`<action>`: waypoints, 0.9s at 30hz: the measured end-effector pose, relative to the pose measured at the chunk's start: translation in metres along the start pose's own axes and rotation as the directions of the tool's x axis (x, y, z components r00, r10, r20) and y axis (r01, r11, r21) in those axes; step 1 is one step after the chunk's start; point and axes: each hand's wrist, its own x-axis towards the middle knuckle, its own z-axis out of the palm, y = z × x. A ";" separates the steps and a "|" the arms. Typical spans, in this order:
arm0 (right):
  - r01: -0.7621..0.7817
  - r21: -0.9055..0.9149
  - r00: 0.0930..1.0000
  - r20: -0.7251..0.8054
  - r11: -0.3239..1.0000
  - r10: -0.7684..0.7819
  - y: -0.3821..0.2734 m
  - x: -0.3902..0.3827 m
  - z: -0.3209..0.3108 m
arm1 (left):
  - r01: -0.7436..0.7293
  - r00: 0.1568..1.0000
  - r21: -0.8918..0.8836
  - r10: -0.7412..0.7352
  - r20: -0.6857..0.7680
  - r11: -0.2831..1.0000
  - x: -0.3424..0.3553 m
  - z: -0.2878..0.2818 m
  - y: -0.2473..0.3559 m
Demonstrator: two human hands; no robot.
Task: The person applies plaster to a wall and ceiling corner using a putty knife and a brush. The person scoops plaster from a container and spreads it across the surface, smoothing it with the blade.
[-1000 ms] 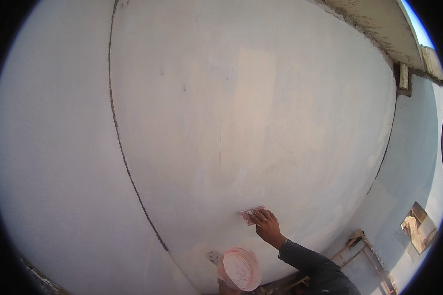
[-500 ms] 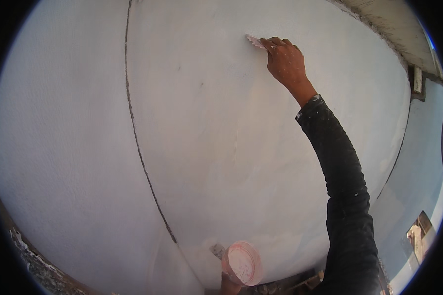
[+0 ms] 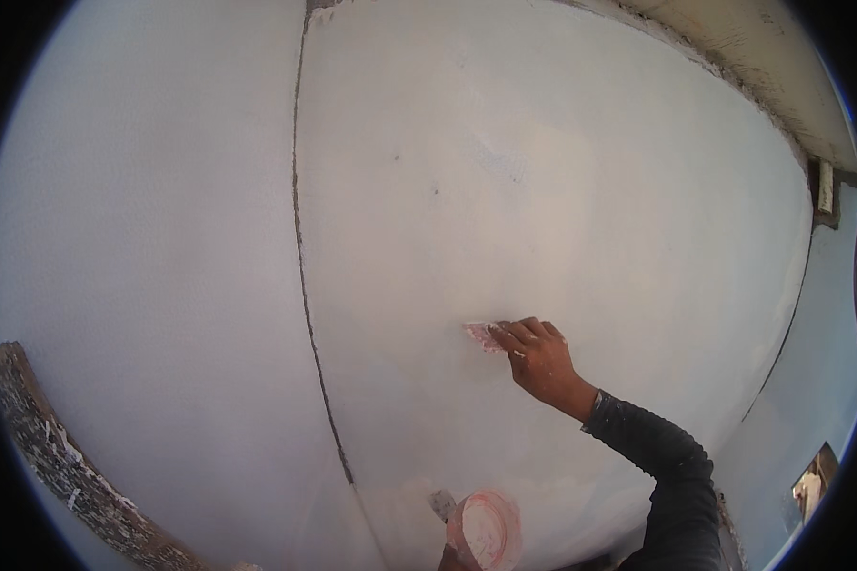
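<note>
Against the pale wall point(image 3: 562, 238), the right hand point(image 3: 545, 364) grips a pink scraper point(image 3: 483, 335); below, the left hand point(image 3: 455, 560) holds a pink tub point(image 3: 512, 529), which could spill if tipped.

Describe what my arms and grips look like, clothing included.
A long, dark, wrinkled sleeve covers the right arm, with pale specks near its cuff. The right grip is ungloved and dotted with whitish flecks. The left grip shows only partly; no left sleeve is visible.

The left hand point(image 3: 457, 560) carries a pink bucket point(image 3: 511, 523), pale paste point(image 3: 481, 533) inside; the fingers point(image 3: 522, 333) of the right hand point(image 3: 548, 369) carry a pink scraper point(image 3: 482, 336).
</note>
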 end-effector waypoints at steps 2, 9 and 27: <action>0.021 -0.175 0.956 -0.283 0.984 -0.071 0.022 0.123 -0.065 | -0.024 1.000 0.003 0.024 -0.004 1.000 0.002 0.000 0.005; -0.157 -0.502 0.733 -0.637 0.851 -0.240 0.116 0.415 -0.206 | -0.010 0.999 -0.027 0.010 0.030 1.000 0.004 0.010 0.000; 0.362 -0.286 0.927 0.006 0.887 -0.376 -0.029 0.041 0.064 | -0.010 0.999 -0.079 0.013 0.032 0.997 -0.005 0.002 -0.001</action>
